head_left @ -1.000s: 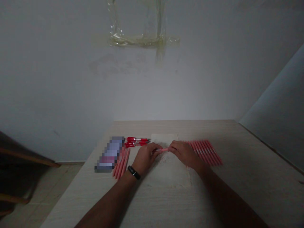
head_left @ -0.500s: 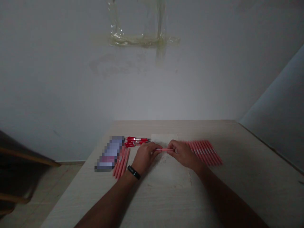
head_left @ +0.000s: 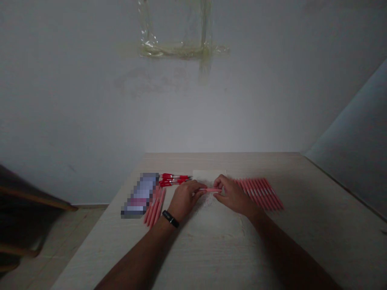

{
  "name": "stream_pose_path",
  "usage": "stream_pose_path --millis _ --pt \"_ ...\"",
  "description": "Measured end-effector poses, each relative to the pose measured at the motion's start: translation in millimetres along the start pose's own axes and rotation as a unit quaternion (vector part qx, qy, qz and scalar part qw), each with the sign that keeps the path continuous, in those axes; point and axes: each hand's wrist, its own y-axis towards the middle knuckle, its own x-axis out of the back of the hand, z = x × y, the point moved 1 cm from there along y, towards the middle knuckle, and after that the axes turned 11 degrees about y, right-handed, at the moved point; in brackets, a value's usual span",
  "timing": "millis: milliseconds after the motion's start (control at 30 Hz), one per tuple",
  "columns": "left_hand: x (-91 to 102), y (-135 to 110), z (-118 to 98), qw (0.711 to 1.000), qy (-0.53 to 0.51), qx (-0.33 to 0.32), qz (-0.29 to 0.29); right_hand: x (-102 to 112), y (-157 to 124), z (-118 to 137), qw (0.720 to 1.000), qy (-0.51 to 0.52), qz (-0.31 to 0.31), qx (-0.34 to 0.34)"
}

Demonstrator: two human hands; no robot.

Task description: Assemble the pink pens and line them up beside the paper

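A slim pink pen (head_left: 211,189) lies level between my two hands, above the middle of the table. My left hand (head_left: 184,198), with a black band at the wrist, pinches its left end between thumb and fingers. At the pen's right end, my right hand (head_left: 232,195) has its thumb and fingers spread apart around the tip, not closed on it. Just right of that hand is a neat row of pink pens (head_left: 260,193), side by side. Several more pink pens (head_left: 155,209) lie left of my left wrist.
Red pens with clear barrels (head_left: 173,180) lie behind my left hand. A blurred-out phone-like object (head_left: 140,195) is at the table's left edge. Pale paper or film (head_left: 217,225) covers the table's middle. A wall (head_left: 193,112) rises behind the table (head_left: 302,241).
My right thumb and fingers have come apart from their pinch on the pen's right end. My left hand and the pen have stayed almost in place.
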Motion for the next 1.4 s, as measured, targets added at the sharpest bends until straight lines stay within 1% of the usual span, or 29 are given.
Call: stream_pose_path --millis 133,267,433,633,800,967,1100,1200,1400 --pt "-0.4 1 -1 1.000 -0.002 -0.017 0.016 1 0 5 1.000 0.013 0.018 0.012" --pt "-1.6 1 -4 0.999 -0.003 -0.022 0.030 1 0 7 0.998 -0.001 0.044 0.039" --pt "-4.7 -1 -1 1.000 -0.005 -0.005 0.030 0 -1 7 0.999 -0.003 0.038 0.035" --pt "-4.7 0 -1 0.999 0.001 -0.001 0.045 4 2 7 0.994 -0.064 0.042 0.075" --pt "-3.4 0 -2 0.999 0.007 0.002 0.052 6 2 4 0.993 -0.087 0.050 0.059" --pt "-4.3 -1 -1 0.998 0.013 -0.003 0.054 5 -1 4 0.990 -0.089 0.094 0.062" --pt "-5.3 -1 1 0.998 0.023 -0.007 0.054 8 -4 4 0.984 -0.105 0.127 0.059" --pt "-4.0 0 3 0.998 0.031 -0.003 0.049 14 -4 2 0.984 -0.126 0.116 0.048" --pt "-2.4 1 7 0.999 0.021 0.028 0.021 24 -2 -7 0.985 -0.160 0.065 0.016"
